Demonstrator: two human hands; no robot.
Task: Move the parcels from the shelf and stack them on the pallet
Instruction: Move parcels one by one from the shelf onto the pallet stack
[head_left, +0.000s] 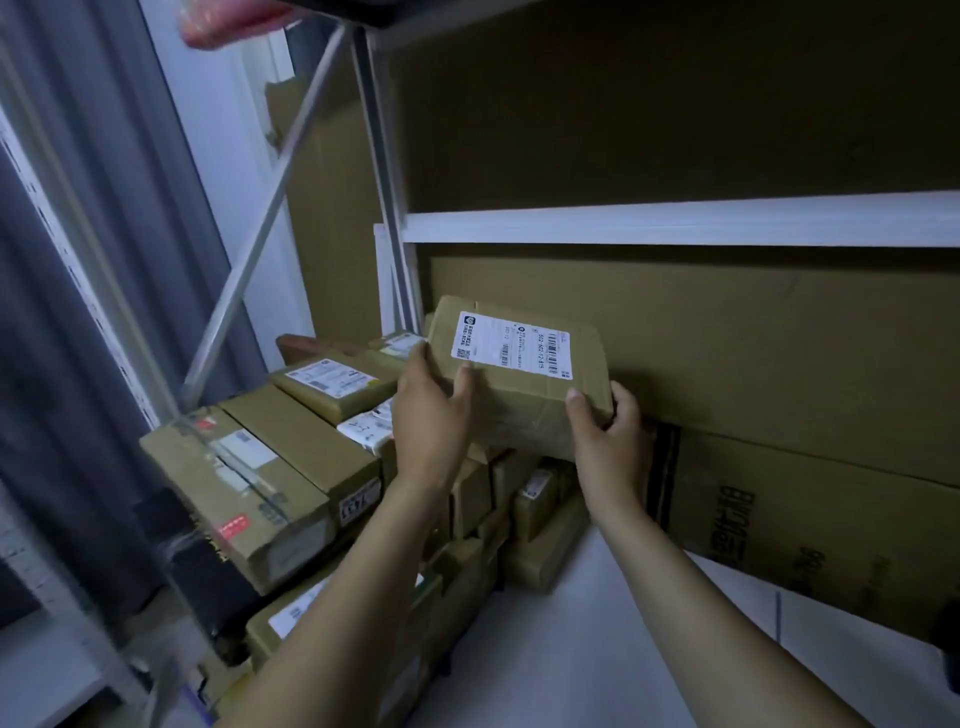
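A brown cardboard parcel (524, 384) with a white shipping label is held up in front of the shelf. My left hand (428, 415) grips its left end, thumb on top near the label. Its right near corner sits in the grip of my right hand (610, 431), fingers wrapped behind. Below and to the left lies a stack of several brown parcels (291, 457), some with white labels. More small parcels (524, 509) stand under the held one. No pallet is identifiable in this view.
A white shelf beam (675, 223) crosses above. Large flat cardboard sheets (779, 374) lean behind the shelf on the right. A white upright and diagonal brace (270, 208) stand at the left, with a grey curtain (78, 260) beyond. The white shelf board (571, 649) lies between my arms.
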